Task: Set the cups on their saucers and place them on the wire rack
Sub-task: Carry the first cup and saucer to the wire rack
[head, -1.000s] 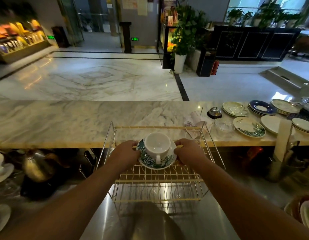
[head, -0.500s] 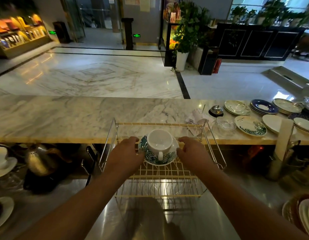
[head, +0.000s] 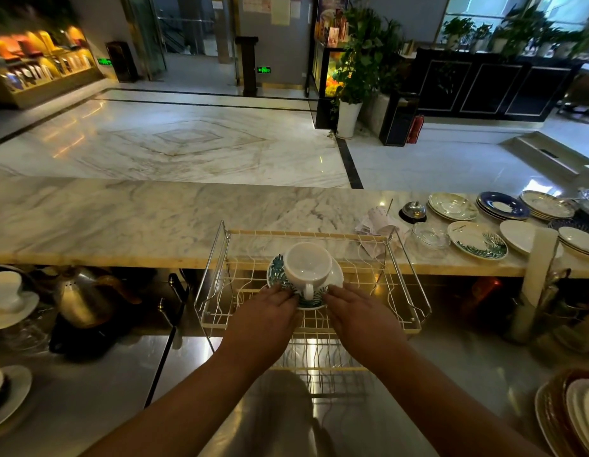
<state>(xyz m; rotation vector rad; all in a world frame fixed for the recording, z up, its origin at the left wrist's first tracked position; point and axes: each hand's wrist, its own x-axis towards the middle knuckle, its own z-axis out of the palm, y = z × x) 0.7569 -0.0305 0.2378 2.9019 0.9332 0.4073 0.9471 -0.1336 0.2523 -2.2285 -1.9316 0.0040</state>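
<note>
A white cup (head: 308, 265) stands upright on a saucer with a green leaf print (head: 276, 272), its handle toward me. The pair sits on the upper tier of the wire rack (head: 306, 233), toward the middle. My left hand (head: 263, 318) and my right hand (head: 362, 319) lie on the near side of the saucer. The fingertips of both hands hold its near rim, left and right of the handle. Another white cup on a white saucer (head: 6, 291) stands far left.
Several plates and saucers (head: 477, 240) are spread on the marble counter at the right, beside a call bell (head: 414, 211) and a glass dish (head: 430, 237). A metal kettle (head: 83, 298) stands left of the rack. A stack of plates (head: 576, 417) lies at the lower right.
The cup and saucer have moved farther back onto the rack's upper tier. My hands have slid from the saucer's sides round to its near rim.
</note>
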